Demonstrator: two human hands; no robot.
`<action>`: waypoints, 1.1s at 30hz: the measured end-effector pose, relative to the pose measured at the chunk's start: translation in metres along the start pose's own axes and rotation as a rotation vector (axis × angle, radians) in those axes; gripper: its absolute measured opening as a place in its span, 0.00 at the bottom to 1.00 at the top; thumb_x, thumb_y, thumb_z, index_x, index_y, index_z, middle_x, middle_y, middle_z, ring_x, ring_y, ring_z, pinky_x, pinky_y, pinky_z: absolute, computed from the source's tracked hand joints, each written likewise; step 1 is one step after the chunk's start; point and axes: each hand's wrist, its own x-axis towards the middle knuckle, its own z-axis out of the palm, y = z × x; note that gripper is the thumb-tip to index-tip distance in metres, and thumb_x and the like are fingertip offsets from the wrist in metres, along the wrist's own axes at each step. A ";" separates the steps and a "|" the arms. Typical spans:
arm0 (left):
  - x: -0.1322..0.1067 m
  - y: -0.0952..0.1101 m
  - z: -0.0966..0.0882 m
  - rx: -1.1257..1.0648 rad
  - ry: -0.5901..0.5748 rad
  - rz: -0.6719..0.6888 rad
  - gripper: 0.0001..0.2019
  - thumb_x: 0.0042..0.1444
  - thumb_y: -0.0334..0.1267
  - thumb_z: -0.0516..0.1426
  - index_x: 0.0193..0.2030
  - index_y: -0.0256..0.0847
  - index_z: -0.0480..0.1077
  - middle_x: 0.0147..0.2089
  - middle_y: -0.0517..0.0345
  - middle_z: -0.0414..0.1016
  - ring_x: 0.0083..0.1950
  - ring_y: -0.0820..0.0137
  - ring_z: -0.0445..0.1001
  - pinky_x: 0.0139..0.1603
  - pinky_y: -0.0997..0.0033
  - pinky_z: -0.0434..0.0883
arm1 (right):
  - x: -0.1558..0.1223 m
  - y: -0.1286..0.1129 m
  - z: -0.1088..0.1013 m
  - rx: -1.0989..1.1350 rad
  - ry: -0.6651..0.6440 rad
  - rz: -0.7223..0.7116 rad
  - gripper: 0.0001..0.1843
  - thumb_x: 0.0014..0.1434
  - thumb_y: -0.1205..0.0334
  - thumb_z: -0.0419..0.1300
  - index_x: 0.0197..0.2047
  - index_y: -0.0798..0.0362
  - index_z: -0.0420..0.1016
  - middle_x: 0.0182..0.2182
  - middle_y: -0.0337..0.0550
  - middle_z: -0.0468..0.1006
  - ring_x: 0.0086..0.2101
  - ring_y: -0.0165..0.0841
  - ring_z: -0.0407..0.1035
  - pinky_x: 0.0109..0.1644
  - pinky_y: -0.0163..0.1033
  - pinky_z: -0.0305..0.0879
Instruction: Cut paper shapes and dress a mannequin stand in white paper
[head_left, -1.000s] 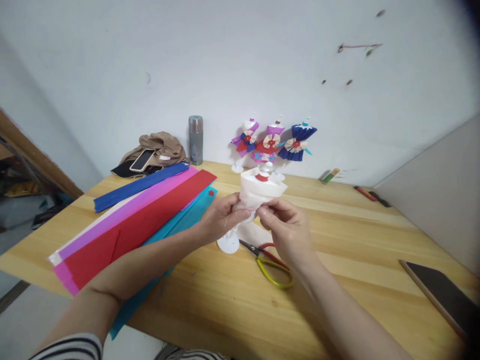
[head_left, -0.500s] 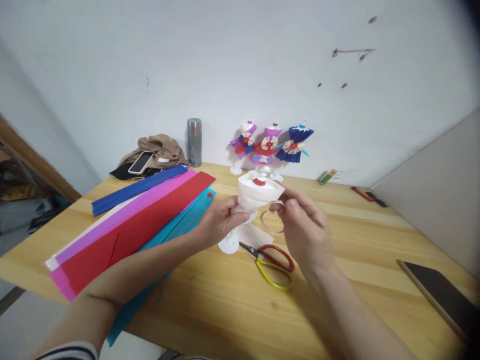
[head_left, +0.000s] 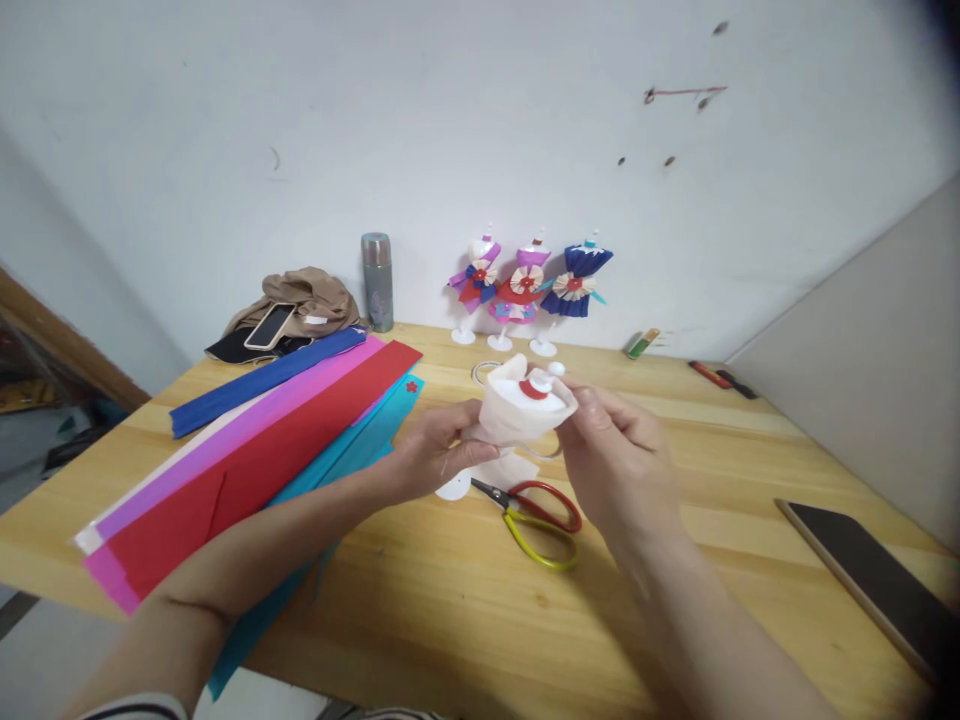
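Observation:
A small white dress form with a red band round its neck is tilted toward me, off vertical. Pale cream crepe paper wraps its upper body. My left hand is closed round the form and the paper from the left. On the right, my right hand pinches the paper's edge near the form's shoulder. The form's round white base shows below, partly hidden by my left hand. Scissors with one red and one yellow handle lie underneath, beside a cream paper scrap.
Red, purple, blue and teal paper strips lie at left. Three dressed forms stand by the wall. A grey flask, a cap with a phone, tape rings and a dark tablet are also around.
The form's top has tipped toward me, so its neck and knob show more clearly. My right hand has come closer to the form's side and grips the paper's edge.

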 end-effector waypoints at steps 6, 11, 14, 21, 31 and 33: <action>0.000 0.002 0.001 -0.026 0.000 -0.002 0.20 0.62 0.49 0.61 0.54 0.38 0.78 0.53 0.47 0.82 0.52 0.59 0.78 0.54 0.62 0.73 | -0.001 -0.002 -0.002 -0.010 -0.001 0.016 0.14 0.61 0.41 0.67 0.41 0.39 0.87 0.45 0.46 0.87 0.55 0.52 0.77 0.61 0.64 0.70; 0.000 0.000 0.000 -0.055 0.019 0.007 0.19 0.62 0.47 0.62 0.54 0.38 0.78 0.53 0.48 0.82 0.53 0.58 0.78 0.55 0.62 0.73 | 0.003 0.001 -0.007 -0.009 -0.019 0.034 0.15 0.63 0.42 0.65 0.45 0.39 0.85 0.46 0.48 0.87 0.51 0.52 0.80 0.54 0.63 0.75; 0.001 -0.001 -0.001 -0.053 0.012 0.022 0.19 0.62 0.47 0.61 0.53 0.38 0.78 0.52 0.48 0.82 0.53 0.58 0.78 0.55 0.62 0.74 | 0.006 0.000 -0.008 0.062 -0.045 0.054 0.15 0.61 0.42 0.66 0.44 0.39 0.86 0.43 0.45 0.88 0.47 0.48 0.81 0.54 0.60 0.76; -0.001 0.001 0.001 -0.055 -0.003 0.005 0.22 0.61 0.50 0.62 0.54 0.35 0.78 0.51 0.45 0.82 0.51 0.57 0.77 0.52 0.61 0.73 | 0.004 -0.006 -0.007 0.138 -0.170 0.020 0.21 0.57 0.37 0.69 0.44 0.41 0.88 0.45 0.47 0.88 0.52 0.50 0.79 0.60 0.56 0.71; -0.003 0.002 0.000 0.008 -0.042 0.004 0.21 0.62 0.49 0.61 0.53 0.35 0.77 0.45 0.48 0.81 0.45 0.61 0.76 0.48 0.64 0.72 | 0.006 -0.015 -0.009 0.227 -0.312 0.108 0.28 0.58 0.31 0.65 0.55 0.34 0.84 0.55 0.43 0.85 0.56 0.49 0.77 0.57 0.53 0.72; -0.003 0.003 0.000 0.002 -0.028 -0.009 0.21 0.62 0.49 0.62 0.54 0.36 0.77 0.47 0.49 0.82 0.46 0.62 0.76 0.48 0.64 0.72 | 0.006 -0.015 -0.010 0.247 -0.361 0.108 0.26 0.59 0.32 0.64 0.54 0.34 0.85 0.51 0.42 0.87 0.52 0.48 0.79 0.56 0.53 0.72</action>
